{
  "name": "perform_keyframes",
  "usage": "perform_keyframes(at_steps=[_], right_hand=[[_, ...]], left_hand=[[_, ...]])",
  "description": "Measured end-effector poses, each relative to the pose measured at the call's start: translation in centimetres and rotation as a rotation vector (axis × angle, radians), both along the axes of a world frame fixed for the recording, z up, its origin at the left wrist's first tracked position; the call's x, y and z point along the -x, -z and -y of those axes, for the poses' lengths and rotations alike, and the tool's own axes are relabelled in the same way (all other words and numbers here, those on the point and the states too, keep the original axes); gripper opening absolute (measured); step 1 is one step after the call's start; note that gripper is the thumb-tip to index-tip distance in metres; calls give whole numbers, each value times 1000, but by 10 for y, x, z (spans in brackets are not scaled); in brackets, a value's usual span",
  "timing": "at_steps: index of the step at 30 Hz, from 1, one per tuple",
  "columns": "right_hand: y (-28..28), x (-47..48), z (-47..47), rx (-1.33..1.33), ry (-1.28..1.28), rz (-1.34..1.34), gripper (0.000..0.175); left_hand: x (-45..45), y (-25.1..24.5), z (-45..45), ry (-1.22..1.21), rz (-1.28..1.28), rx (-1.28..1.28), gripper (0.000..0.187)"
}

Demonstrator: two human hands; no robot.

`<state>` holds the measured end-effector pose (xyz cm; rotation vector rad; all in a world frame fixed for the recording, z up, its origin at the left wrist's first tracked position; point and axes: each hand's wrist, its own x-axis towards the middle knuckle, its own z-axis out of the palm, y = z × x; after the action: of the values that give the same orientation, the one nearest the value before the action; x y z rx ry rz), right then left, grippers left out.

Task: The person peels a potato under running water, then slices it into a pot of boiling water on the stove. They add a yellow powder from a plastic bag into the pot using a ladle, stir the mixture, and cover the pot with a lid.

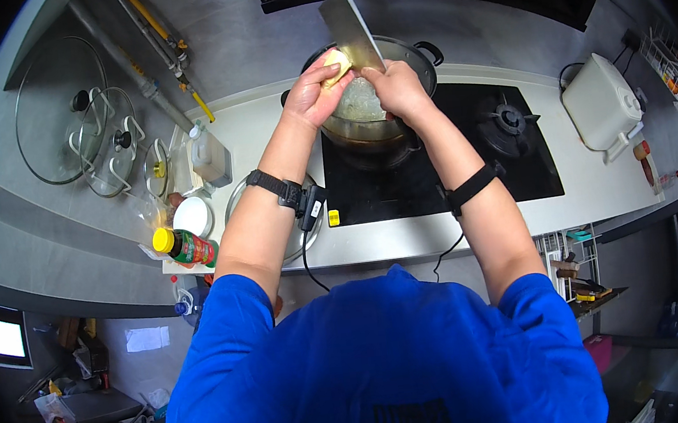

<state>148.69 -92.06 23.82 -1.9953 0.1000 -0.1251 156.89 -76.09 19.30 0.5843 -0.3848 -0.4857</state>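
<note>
Over a large two-handled pot (405, 49) on the hob, my left hand (313, 93) grips a pale yellow piece of food (336, 67), whose kind I cannot tell. My right hand (398, 89) holds a broad-bladed cleaver (350, 31) by its handle. The blade points up and away from me, its lower part close beside the yellow piece; whether they touch is unclear. Below both hands, cloudy bubbling liquid (363, 102) shows inside the pot. My forearms hide part of the counter.
A black glass hob (490, 177) carries a second burner (509, 121) to the right. A rice cooker (597, 104) stands beyond it. At left are a yellow-capped bottle (191, 245), a white bowl (193, 218), a plastic jug (209, 157) and wall-hung glass lids (59, 111). A metal lid or tray (315, 229) lies beneath my left forearm.
</note>
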Motion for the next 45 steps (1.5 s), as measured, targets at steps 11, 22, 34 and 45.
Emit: perform_keyframes(at_steps=[11, 22, 34, 45], right_hand=[[-6, 13, 15, -461, -128, -134, 22], [10, 5, 27, -577, -15, -148, 22], [3, 22, 14, 77, 20, 185, 31], [-13, 38, -6, 355, 21, 384, 29]], left_hand=[[5, 5, -16, 89, 26, 11, 45], [6, 6, -14, 55, -133, 11, 42], [5, -6, -7, -64, -6, -132, 38], [10, -21, -7, -65, 135, -230, 35]])
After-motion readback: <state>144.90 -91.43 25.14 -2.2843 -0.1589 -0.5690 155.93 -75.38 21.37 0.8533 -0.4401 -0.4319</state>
